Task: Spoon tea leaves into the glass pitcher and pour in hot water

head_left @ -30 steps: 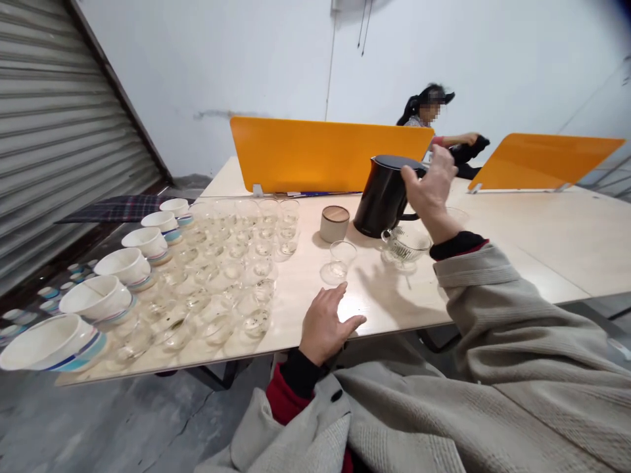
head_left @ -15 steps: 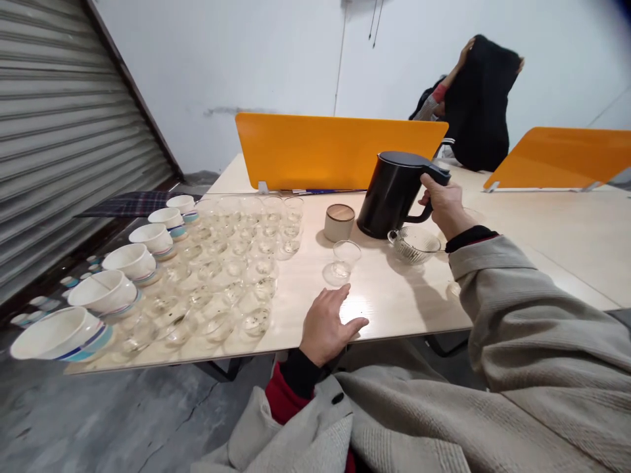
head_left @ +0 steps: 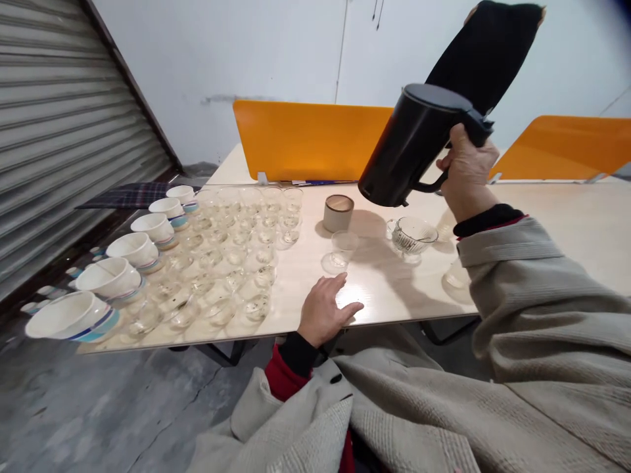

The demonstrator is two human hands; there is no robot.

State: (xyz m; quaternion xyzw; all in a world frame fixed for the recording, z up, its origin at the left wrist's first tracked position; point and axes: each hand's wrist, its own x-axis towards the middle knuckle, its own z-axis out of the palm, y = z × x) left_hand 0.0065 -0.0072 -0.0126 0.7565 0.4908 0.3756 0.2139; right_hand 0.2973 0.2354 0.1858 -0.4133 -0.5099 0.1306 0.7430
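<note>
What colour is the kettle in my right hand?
Black; the tall plastic kettle shows best in the head view.

No text, label, brand, number or sign can be read anywhere in the view. The black kettle is seen plain on its body and lid. No marking is shown on the beige lidded canister at the middle of the table. The white bowls along the left are banded in blue only, without lettering. The clear glasses and the ribbed glass cup are unmarked. Nothing is printed on the orange dividers at the far edge, and nothing is written on the wall or the roller shutter at the left.
</note>
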